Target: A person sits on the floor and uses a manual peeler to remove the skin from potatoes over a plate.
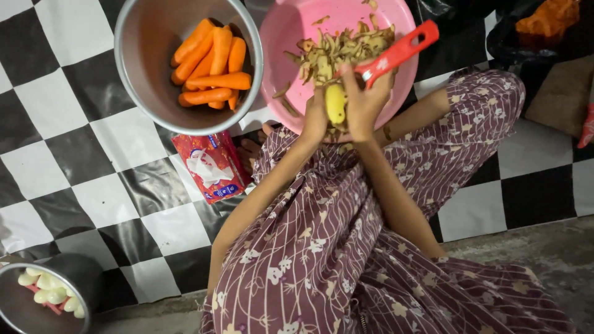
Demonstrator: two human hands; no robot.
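The fingers of the left hand (314,117) are wrapped around a small yellow potato (335,102), and the fingers of the right hand (365,99) are closed on a red peeler (396,54). The potato is held in the air just above the near rim of the pink basin (281,31), which is already full of brown peels (337,46).

To do the peeling well, I think the potato must stay over the basin, so that each strip falls inside and not on the lap. Short strokes away from the holding fingers seem safer, with a small turn of the potato after each stroke.

Both forearms reach forward and come together at the potato, the elbows spread apart over the purple flowered dress (346,247). The right wrist is bent a little, and the peeler handle points up and to the right.

Nearby on the checkered floor (74,142) stand a metal bowl (133,74) with peeled carrots (210,65), a red packet (210,166), and a second pot (18,309) with pale peeled pieces.
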